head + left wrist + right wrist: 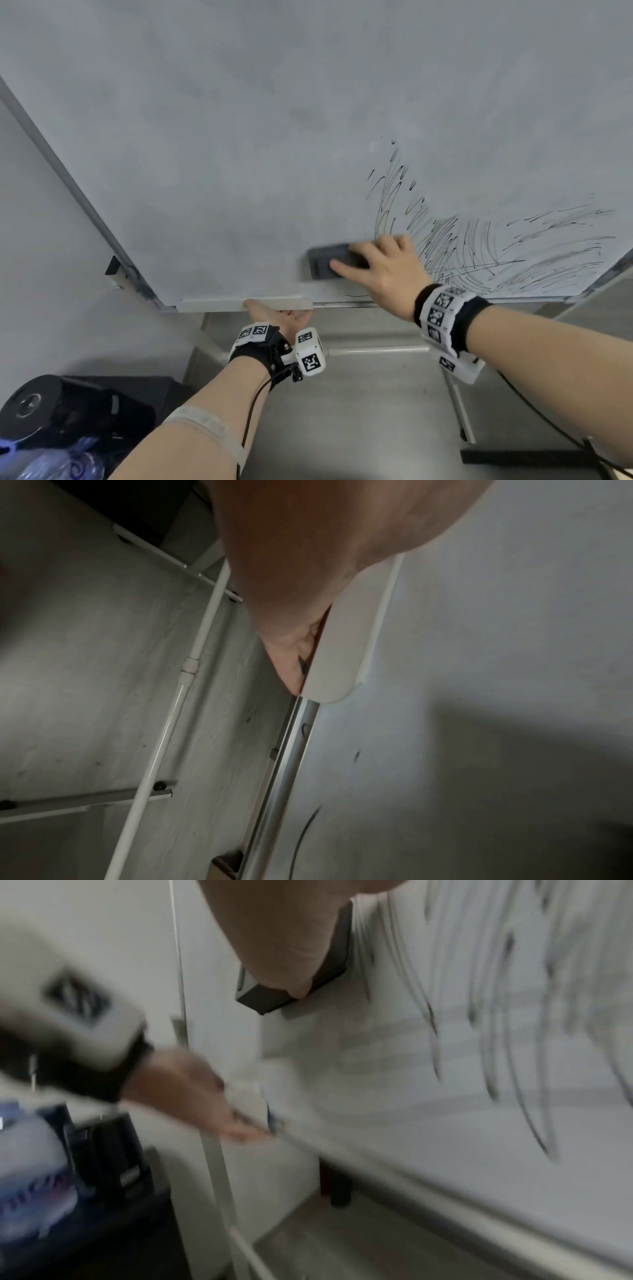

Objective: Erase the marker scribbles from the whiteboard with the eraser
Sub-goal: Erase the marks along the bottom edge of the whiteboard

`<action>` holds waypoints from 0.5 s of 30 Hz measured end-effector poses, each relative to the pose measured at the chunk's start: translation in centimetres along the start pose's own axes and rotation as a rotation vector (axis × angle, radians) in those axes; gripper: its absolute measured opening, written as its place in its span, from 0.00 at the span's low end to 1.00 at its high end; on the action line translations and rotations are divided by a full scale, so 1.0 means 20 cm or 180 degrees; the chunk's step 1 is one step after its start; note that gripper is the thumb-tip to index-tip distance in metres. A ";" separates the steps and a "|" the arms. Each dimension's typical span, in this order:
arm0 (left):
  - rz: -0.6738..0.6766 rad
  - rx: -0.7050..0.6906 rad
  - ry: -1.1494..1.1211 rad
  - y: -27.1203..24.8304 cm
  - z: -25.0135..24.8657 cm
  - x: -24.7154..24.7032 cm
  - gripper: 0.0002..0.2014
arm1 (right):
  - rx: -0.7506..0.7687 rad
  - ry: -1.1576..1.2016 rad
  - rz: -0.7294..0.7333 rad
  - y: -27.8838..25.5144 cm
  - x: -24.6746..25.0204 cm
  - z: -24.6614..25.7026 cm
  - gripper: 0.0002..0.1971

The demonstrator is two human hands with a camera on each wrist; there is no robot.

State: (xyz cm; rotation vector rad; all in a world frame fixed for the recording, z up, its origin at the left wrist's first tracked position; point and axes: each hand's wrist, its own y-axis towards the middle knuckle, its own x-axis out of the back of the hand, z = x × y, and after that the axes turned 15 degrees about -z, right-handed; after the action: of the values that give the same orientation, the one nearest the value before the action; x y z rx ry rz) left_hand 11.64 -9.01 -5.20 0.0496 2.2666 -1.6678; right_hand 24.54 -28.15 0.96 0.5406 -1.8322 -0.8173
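Left hand (278,317): grip around the underside of the white tray (219,303) at the whiteboard's lower edge; its fingers are hidden.
Right hand (387,270): grip presses the dark eraser (325,262) flat on the board, fingers and thumb curled over it.
Whiteboard (239,154): upright.
Scribbles (479,246): black, just right of the eraser.

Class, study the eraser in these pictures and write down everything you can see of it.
The eraser is a dark grey rectangular block, plastic by its look, with a lighter patch on its left end. It lies flat against the whiteboard, low on it, just left of the black scribbles. The right hand holds it, fingers over its top edge and right part, thumb along its lower edge. Its wiping face is hidden against the board. The right wrist view shows its corner below the thumb.
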 end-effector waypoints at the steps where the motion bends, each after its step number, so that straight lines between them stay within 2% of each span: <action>1: 0.0004 0.0004 -0.0023 -0.01 0.00 0.00 0.32 | -0.0095 -0.0025 -0.0208 0.08 0.02 -0.03 0.36; 4: 0.0072 0.0047 -0.0049 -0.02 0.01 0.01 0.31 | -0.0130 -0.0003 -0.0496 0.15 0.02 -0.02 0.34; 9: 0.0066 -0.0131 0.0029 0.01 0.02 0.01 0.33 | 0.0321 0.0119 0.0120 -0.15 -0.15 0.12 0.31; 13: -0.0041 -0.0269 0.0049 0.05 0.02 0.00 0.35 | 0.0350 0.0116 0.0499 -0.38 -0.27 0.20 0.32; 15: -0.0022 -0.0276 0.0067 0.05 0.04 -0.01 0.34 | 0.0263 0.0146 0.0614 -0.43 -0.27 0.20 0.32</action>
State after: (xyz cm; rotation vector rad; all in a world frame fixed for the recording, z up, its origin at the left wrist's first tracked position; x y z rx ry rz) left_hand 12.28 -9.31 -6.24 0.0392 2.3544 -1.5776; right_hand 22.97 -29.11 -9.75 0.4232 -1.8491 -0.5973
